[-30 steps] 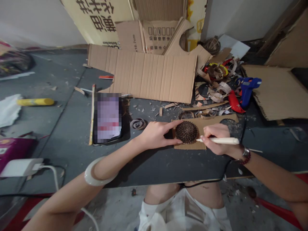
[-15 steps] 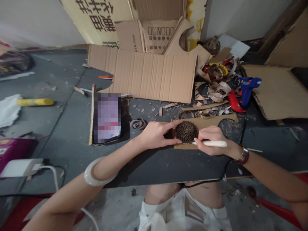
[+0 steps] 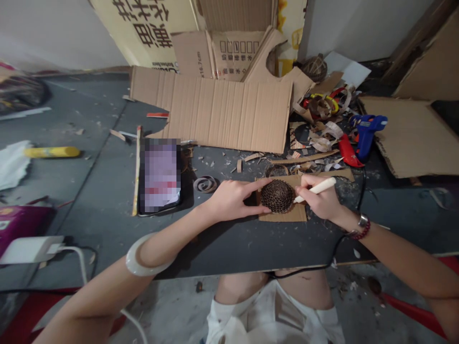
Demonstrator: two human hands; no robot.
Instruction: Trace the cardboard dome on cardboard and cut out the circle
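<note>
A round coil of corrugated cardboard (image 3: 277,196) lies on a flat piece of cardboard (image 3: 283,217) near the table's front edge. My left hand (image 3: 234,200) steadies the coil from the left, index finger at its upper edge and thumb at its lower edge. In my right hand (image 3: 319,198) is a white pen (image 3: 321,186), gripped between the fingers. The pen's tip meets the flat cardboard close to the coil's lower right edge. My hand covers part of the flat piece on the right.
A phone (image 3: 161,177) lies to the left, beside a small paper coil (image 3: 205,184). Behind are a large cardboard sheet (image 3: 229,114) and scattered scraps. A blue glue gun (image 3: 369,131) stands at the right, its black cord (image 3: 335,253) running along the front edge.
My right hand has moved up and slightly right with the pen, following the coil's edge from its bottom to its lower right side. My left hand has stayed in place.
</note>
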